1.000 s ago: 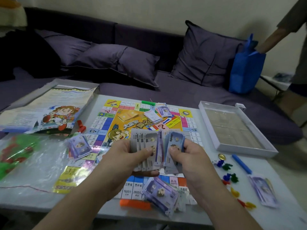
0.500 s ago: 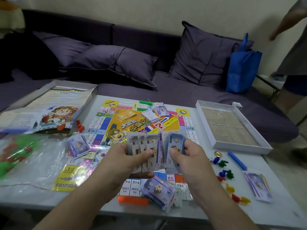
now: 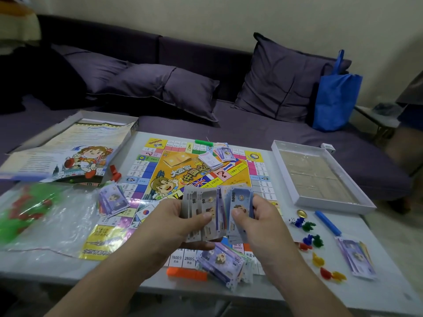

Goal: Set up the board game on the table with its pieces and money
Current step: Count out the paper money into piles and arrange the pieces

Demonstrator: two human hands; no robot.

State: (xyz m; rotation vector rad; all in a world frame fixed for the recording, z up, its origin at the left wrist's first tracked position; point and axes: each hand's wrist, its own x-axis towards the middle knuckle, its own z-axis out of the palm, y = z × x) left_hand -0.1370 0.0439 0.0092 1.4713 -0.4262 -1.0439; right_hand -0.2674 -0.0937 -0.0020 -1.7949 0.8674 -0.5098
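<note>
At frame centre, the left hand [image 3: 180, 221] and right hand [image 3: 258, 219] each pinch a fanned stack of paper play-money notes [image 3: 217, 211] reading "10" and "5000". Beneath lies the yellow square game board [image 3: 201, 170], its near squares marked "1600", "2800" and "CHANCE". Four more note piles sit on the grey worktop [image 3: 389, 291].

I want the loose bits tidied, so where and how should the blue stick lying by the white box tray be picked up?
Pinch the blue stick across its narrow width near the middle, coming straight down from above. It lies flat on the table, long and thin, angled away from the tray. Its long sides look free; its near end lies close to the money stack, so avoid that end.
</note>
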